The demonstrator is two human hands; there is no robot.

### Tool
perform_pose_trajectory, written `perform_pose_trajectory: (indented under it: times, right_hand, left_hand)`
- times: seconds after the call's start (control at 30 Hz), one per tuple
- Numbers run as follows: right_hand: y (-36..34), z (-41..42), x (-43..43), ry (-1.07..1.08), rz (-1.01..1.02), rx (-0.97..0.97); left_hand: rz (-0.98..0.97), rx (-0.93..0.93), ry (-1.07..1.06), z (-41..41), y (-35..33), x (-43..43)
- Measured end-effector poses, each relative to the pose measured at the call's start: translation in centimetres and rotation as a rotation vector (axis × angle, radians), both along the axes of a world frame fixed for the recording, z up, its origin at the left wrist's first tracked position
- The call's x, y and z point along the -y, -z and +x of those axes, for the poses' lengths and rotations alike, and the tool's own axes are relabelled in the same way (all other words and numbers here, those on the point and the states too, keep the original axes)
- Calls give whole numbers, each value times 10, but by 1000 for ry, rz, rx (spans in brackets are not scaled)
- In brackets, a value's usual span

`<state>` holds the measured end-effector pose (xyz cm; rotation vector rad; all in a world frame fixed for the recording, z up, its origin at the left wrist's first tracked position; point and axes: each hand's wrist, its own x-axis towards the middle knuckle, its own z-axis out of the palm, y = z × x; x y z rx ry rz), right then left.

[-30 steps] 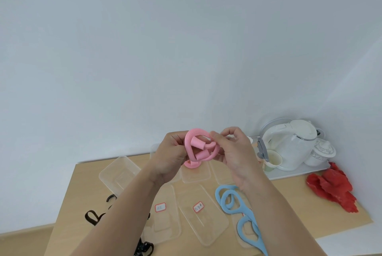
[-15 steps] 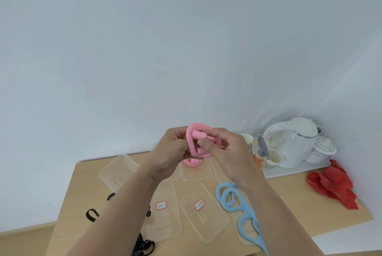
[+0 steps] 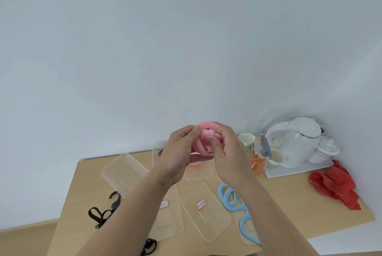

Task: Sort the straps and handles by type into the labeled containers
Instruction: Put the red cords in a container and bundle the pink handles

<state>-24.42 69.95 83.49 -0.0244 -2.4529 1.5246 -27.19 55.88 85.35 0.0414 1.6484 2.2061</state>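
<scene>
Pinching coiled pink strap point(image 3: 203, 146) w/ left hand point(image 3: 178, 155) + right hand point(image 3: 228, 153); far container point(image 3: 203, 174) looks just below, equidistant.

I see the pink strap point(image 3: 203, 145) coiled into loose loops, pinched between left hand point(image 3: 177, 154) and right hand point(image 3: 229, 156) above the table. Blue looped handles point(image 3: 235, 208) lie flat just right of a labeled container point(image 3: 208, 214). Dark straps point(image 3: 99, 215) lie left of the second labeled container point(image 3: 168, 222).
</scene>
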Motion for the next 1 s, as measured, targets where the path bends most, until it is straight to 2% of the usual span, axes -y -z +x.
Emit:
perform_pose_trajectory:
  times: [0.5,0.83,0.9,1.0]
  right_hand:
    - [2,2,5,40,-283,99]
    - [1,-4,12,191,-402,120]
    - [0,-6,13,215,-426,125]
    - [-3,-9,14,270,-486,117]
  left_hand:
    - [44,122,-35,-2,9,3]
    - [50,118,-28,-4,12,3]
    - [55,99,-26,-4,12,2]
    - [27,-34,34,2,12,0]
